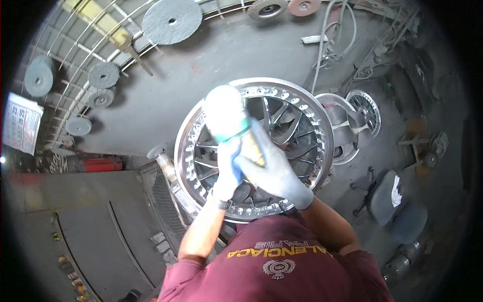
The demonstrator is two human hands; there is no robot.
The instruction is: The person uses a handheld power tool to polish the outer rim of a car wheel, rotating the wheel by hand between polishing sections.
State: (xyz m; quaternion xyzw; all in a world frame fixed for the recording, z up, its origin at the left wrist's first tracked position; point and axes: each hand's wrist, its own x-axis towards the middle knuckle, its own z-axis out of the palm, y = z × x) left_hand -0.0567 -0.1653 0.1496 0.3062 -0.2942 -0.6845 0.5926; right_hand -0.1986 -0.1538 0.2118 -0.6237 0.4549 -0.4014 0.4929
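Both my hands, in grey-white work gloves with blue showing on the fingers, are around a blurred, bright container (226, 113) with a rounded white end, a green band and a yellowish part. My left hand (227, 171) grips its lower left side. Along its right side lies my right hand (273, 170), the thumb pointing towards the left hand. Glare and blur hide the container's exact kind. Directly beneath is a shiny multi-spoke alloy wheel (324, 143), facing up in front of my torso, with a ring of bolt holes around its polished lip.
Abrasive and buffing wheels (172, 21) hang on a wire rack (81, 49) at the upper left, beside a calendar (23, 122). More wheel parts (364, 113) lie to the right, near an office chair (383, 198). A loose cable (320, 49) hangs at the upper right.
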